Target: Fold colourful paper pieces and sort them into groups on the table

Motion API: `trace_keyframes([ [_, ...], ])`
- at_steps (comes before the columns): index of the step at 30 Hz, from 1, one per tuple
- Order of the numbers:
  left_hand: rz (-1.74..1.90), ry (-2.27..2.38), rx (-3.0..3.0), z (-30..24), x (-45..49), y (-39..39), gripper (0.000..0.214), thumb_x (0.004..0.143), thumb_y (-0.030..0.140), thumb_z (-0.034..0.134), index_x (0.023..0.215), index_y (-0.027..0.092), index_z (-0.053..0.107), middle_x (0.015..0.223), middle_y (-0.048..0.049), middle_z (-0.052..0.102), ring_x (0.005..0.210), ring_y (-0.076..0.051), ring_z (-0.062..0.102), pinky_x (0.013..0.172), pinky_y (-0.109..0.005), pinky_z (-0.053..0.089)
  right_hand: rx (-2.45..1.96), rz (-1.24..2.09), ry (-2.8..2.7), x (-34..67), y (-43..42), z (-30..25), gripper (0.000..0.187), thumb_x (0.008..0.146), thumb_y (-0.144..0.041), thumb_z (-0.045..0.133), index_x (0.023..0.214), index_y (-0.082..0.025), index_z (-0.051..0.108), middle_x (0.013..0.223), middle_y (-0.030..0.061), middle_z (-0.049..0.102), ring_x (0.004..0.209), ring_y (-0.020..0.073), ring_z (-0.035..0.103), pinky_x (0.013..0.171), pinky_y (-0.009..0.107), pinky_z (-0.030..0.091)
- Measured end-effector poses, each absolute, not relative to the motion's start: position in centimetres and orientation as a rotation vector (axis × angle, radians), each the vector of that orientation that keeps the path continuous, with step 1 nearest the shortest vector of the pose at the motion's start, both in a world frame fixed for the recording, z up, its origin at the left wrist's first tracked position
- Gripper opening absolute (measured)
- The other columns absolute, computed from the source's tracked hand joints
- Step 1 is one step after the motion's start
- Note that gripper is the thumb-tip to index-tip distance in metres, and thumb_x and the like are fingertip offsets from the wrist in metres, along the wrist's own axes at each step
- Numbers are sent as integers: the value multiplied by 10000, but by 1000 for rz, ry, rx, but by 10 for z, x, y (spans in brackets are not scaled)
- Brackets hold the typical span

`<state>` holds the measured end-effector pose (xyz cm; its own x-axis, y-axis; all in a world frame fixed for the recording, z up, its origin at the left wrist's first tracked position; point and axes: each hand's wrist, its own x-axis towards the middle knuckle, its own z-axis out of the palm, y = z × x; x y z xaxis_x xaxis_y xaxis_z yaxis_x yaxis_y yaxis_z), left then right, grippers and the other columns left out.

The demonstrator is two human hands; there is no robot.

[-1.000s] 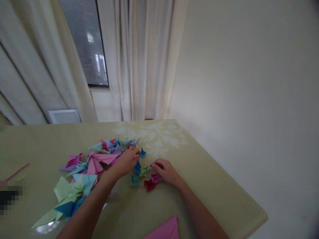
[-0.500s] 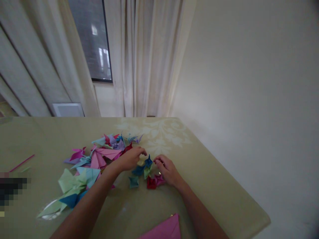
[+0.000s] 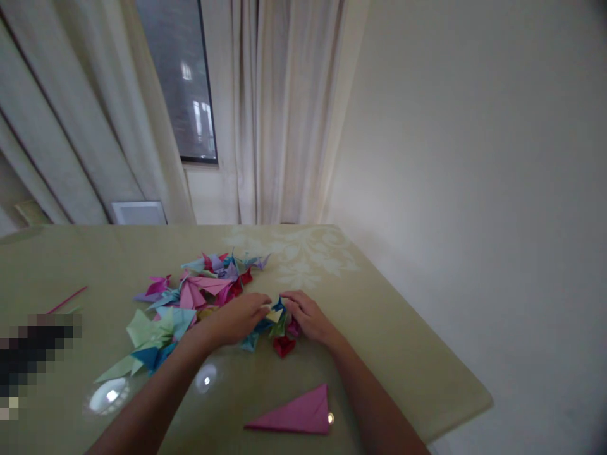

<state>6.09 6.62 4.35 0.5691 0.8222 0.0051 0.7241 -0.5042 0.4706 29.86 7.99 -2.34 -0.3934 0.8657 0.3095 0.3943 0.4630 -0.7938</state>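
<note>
A cluster of small folded paper pieces sits between my hands, pressed close together. It has a red piece (image 3: 283,345), a light-blue piece (image 3: 250,342), a green piece (image 3: 279,327), a yellow piece (image 3: 274,315), a magenta piece (image 3: 294,328) and a dark-blue piece (image 3: 278,305). My left hand (image 3: 241,317) curves along the cluster's left side, fingertips by the yellow piece. From the right, my right hand (image 3: 307,316) reaches over with fingers stretched, touching the dark-blue and magenta pieces. Neither hand is closed in a grip; the undersides of the fingers are hidden.
Left of my hands lies a heap of origami cranes (image 3: 203,289) in several colours. A folded pink paper triangle (image 3: 298,414) rests near the front. A thin pink stick (image 3: 67,299) lies at far left, by a pixelated patch. The table (image 3: 379,354) meets a wall at right.
My hands have come closer together, and the small paper pieces between them are bunched tighter. The view has shifted slightly, bringing more of the pink triangle into sight.
</note>
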Motion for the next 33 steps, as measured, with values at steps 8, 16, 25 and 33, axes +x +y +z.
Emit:
trace_keyframes([
  [8,816,1416,2385,-16,80,10,295,1040,252,465,1265,234,655,1314,-109,683,1221,-274,644,1082,-473,521,-961,837,-2072,298,75,-21,339,1000,-469,644,1193,-217,761,1364,132,621,1316,254,572,1166,424,411],
  [16,1024,1377,2327,-38,87,-2,597,1046,379,517,1601,260,334,1625,-147,424,1515,-311,393,1241,-545,369,-959,766,-2018,291,75,-21,177,928,-378,748,888,-206,768,1192,95,647,1180,235,624,1089,409,467],
  [25,910,1355,2337,-35,93,14,1105,838,641,758,1669,237,153,1729,-203,201,1584,-379,247,1250,-589,309,-1116,745,-1595,317,88,-8,293,893,-473,691,900,-182,729,876,68,726,802,209,670,775,338,539],
  [33,830,1257,2411,-30,105,32,900,811,463,809,1571,225,390,1512,-150,540,1389,-340,496,1193,-512,410,-1279,640,-1663,335,94,-15,323,876,-498,679,869,-180,733,846,66,731,747,204,655,732,333,531],
])
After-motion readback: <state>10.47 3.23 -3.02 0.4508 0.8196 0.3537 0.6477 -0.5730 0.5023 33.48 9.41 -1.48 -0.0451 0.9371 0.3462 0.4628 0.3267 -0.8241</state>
